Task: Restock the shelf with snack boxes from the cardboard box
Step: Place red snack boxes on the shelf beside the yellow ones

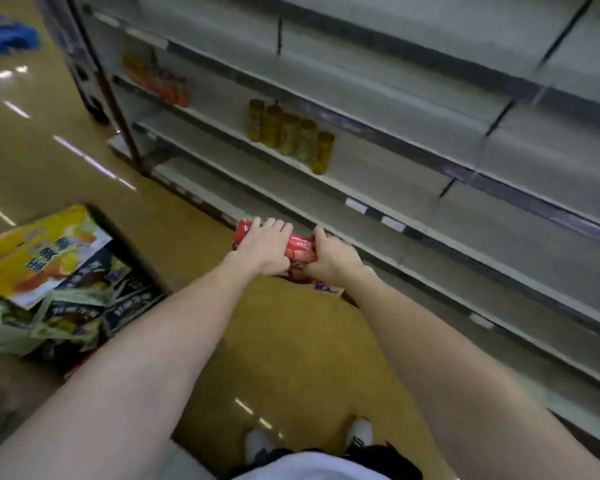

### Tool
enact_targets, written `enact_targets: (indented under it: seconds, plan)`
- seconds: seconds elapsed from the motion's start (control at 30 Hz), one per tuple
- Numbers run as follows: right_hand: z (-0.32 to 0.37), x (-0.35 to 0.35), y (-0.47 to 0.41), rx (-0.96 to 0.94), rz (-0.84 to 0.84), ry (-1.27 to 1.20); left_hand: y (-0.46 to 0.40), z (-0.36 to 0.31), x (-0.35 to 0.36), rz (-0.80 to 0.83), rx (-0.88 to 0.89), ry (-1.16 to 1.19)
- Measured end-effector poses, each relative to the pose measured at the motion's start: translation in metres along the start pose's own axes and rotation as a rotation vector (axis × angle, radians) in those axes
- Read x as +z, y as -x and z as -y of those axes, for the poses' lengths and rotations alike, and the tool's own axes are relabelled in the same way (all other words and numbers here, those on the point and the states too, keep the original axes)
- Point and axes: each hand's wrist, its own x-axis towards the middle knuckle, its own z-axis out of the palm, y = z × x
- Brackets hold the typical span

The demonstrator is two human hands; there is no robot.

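With left hand and right hand both clamped on the red snack boxes just near the shelf edge — carry level, slide far-right onto bare boards — squarely.

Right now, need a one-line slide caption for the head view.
Both hands, left and right, hold red snack boxes in front of the shelf, cardboard box at left.

The person has bare forearms with no sleeves, watch or rings showing, a white top at the bottom edge, dark trousers, and white shoes with dark detail.
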Motion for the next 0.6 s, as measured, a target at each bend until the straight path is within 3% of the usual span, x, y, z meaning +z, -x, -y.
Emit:
enact_targets:
  seconds: [0.4,0.6]
  plan:
    - [-0.247,-0.086,0.175,0.362,-0.230,-0.019,-0.072,-0.293,-0.071,-0.049,0.435,0.006]
    - [-0.365,-0.118,0.282,0.485,-0.284,-0.046,-0.079,-0.450,-0.092,-0.094,0.564,0.080]
